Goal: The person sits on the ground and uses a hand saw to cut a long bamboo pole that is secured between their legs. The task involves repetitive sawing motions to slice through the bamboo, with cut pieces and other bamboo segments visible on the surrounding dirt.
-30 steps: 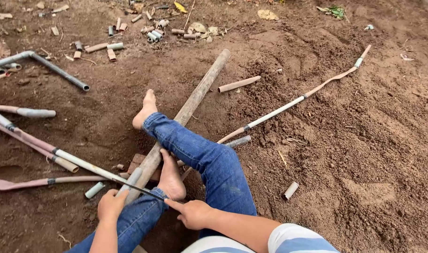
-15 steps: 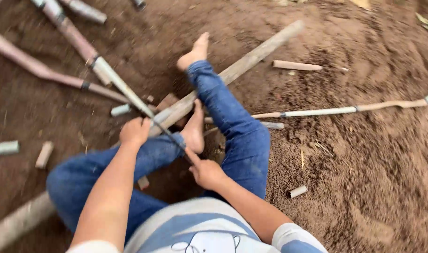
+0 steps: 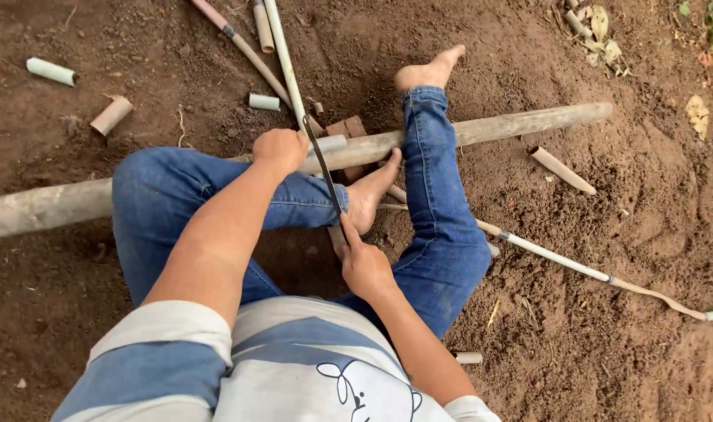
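View has swung since a second ago; grips unchanged. Left hand [image 3: 280,150] clamps thin pipe [image 3: 286,66] on log [image 3: 497,126]; right hand [image 3: 363,264] closed on saw blade [image 3: 324,168], mid-cut continuing.

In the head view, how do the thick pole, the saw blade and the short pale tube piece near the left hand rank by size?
1. Pole, by far the longest and thickest.
2. Blade, thin, much shorter.
3. Tube piece, smallest.

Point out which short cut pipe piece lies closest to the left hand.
The pale piece just above the left hand, beside the long pipe; others lie farther off.
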